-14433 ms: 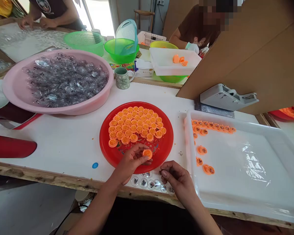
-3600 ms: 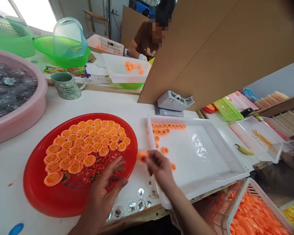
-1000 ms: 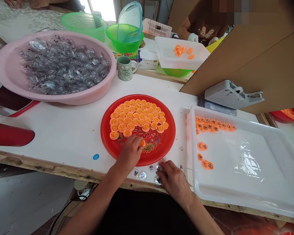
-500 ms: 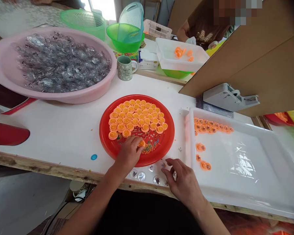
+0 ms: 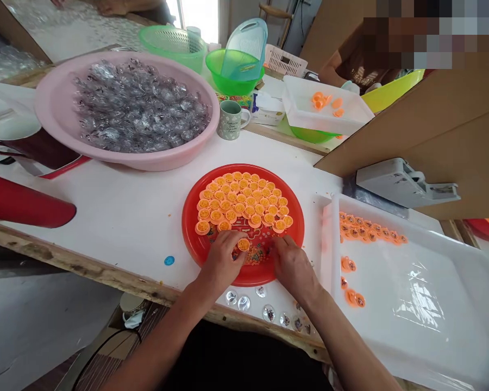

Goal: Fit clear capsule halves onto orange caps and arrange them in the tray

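Note:
My left hand (image 5: 225, 256) is over the front of a round red tray (image 5: 195, 250), pinching a small round orange piece (image 5: 243, 245) filled with tiny orange beads. Many similar orange pieces (image 5: 250, 200) lie packed across the tray's far half, and loose beads (image 5: 255, 255) are scattered on its printed bottom. Over the tray's right front, my right hand (image 5: 295, 267) has its fingertips closed together; whatever is between them is hidden. Small clear domes with dark figures (image 5: 269, 313) lie along the table edge below the tray.
At the left stands a large pink basin (image 5: 163, 160) heaped with clear domes. A white tray (image 5: 391, 288) with orange pieces is on the right, a tape dispenser (image 5: 403, 182) behind it. A mug (image 5: 230, 122) stands at the back. Another person (image 5: 354, 60) is beyond the cardboard (image 5: 415, 130).
My right hand has moved from the clear domes at the table edge up over the red tray. My left hand keeps the orange piece. The view has shifted slightly left.

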A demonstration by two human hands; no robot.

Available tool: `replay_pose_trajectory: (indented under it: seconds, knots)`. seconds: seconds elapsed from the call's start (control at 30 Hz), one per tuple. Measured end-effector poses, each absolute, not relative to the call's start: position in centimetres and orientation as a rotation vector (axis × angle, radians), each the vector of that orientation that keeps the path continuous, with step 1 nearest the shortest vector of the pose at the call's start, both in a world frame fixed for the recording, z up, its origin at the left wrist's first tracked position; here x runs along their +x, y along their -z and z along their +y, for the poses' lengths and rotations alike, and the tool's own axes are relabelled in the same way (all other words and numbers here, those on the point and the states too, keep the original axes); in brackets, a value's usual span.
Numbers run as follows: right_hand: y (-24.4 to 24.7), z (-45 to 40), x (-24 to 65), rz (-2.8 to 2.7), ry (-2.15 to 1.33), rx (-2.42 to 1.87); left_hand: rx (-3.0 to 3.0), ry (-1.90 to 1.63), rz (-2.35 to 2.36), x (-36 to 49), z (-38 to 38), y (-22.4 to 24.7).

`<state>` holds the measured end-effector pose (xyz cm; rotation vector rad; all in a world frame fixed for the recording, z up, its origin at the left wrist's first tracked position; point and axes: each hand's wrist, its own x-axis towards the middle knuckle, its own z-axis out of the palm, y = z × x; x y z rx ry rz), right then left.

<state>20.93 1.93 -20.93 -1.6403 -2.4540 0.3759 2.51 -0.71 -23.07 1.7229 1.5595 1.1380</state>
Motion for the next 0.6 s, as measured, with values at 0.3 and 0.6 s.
replay_pose_trajectory:
  seconds: [0.3, 0.6]
  knots:
    - [21.5, 1.4, 22.0, -1.770, -0.872, -1.696, 1.457, -1.075, 1.438, 2.8, -0.2, 22.9]
    - [20.8, -1.2, 20.5, -1.454, -1.004, -1.628, 1.455, -0.966, 1.309, 5.2, -1.0, 22.0]
